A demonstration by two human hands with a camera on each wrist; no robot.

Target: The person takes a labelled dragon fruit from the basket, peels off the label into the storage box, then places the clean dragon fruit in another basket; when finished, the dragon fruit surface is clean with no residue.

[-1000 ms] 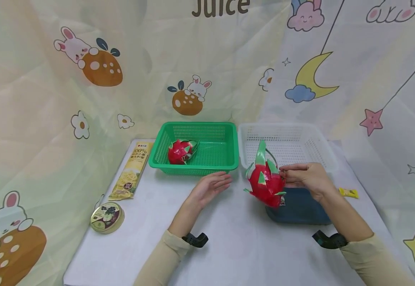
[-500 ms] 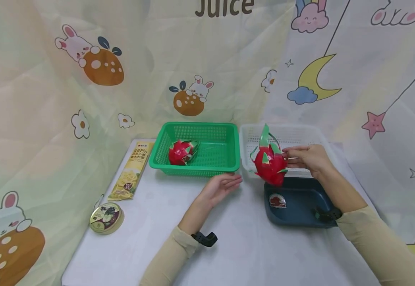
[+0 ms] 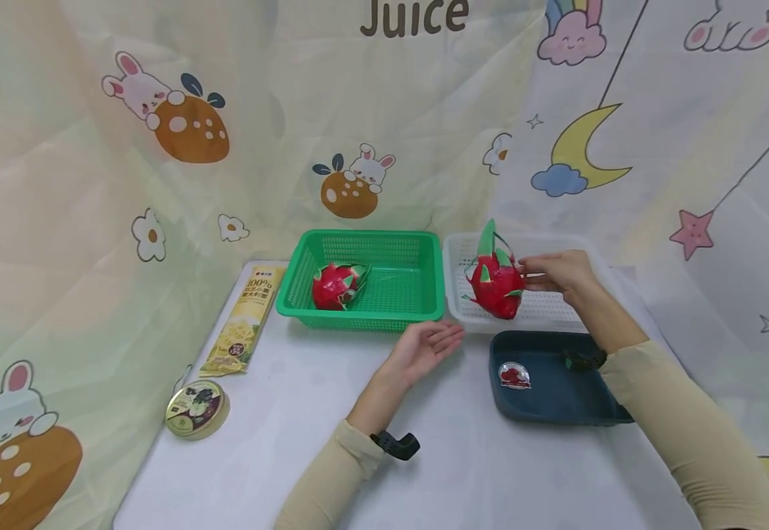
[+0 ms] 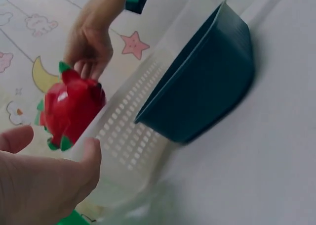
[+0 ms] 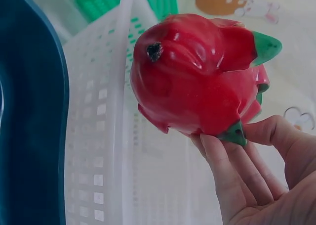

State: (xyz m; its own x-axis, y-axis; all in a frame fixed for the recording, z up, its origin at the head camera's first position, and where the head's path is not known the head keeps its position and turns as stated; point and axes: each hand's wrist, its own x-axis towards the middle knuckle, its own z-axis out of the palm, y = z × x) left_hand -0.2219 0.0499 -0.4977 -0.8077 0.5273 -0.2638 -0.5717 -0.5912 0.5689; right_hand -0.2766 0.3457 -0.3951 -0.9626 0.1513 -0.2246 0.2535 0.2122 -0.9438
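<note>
1. Head view: the right hand (image 3: 559, 274) is pinching a red dragon fruit (image 3: 498, 288) at its right flank, fingers and thumb together; the long green leaf (image 3: 486, 239) is pointing up. The fruit is appearing over the left part of the white basket (image 3: 550, 313); whether it is touching the basket, cannot tell. The left hand (image 3: 420, 350) is hovering nearby, fingers loose, grasping nothing. A second dragon fruit (image 3: 333, 286) is lying in the green basket (image 3: 404, 291).

2. Left wrist view: the left hand's thumb and fingers are standing apart, nothing between them. The fruit is showing beyond, no contact seen.

3. Right wrist view: the fingers are gripping around a green-tipped scale (image 5: 234, 134). The skin is looking glossy and smooth, suggesting a stiff moulded piece, probably light but slippery. Judgement: the thin tips are probably offering a weak hold, letting the fruit swivel, and may be chipping-prone; the rounded middle, thumb opposite fingers, is seeming the steadier place to take hold.
</note>
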